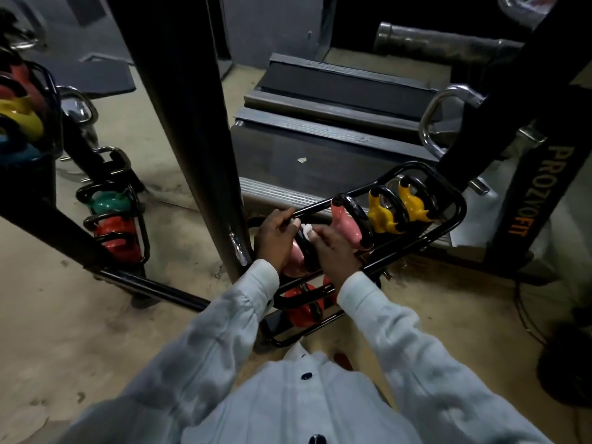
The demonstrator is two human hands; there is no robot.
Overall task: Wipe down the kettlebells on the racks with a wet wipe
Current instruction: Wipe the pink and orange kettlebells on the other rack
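Note:
A black tube rack [442,230] holds small kettlebells on its top tier: a pink one [296,256] under my hands, a second pink one [346,224], and two yellow ones [382,216] [413,203]. Red kettlebells [302,310] sit on the lower tier. My left hand [275,237] grips the rack's far rail beside the near pink kettlebell. My right hand [333,249] pinches a small white wet wipe [307,230] against that kettlebell's black handle [306,251]. Most of the near pink kettlebell is hidden by my hands.
A thick black upright post [192,123] stands just left of my hands. A second rack at the left carries green [110,203] and red [118,235] kettlebells. A treadmill deck [320,123] lies behind the rack. A black machine frame [525,200] stands at the right.

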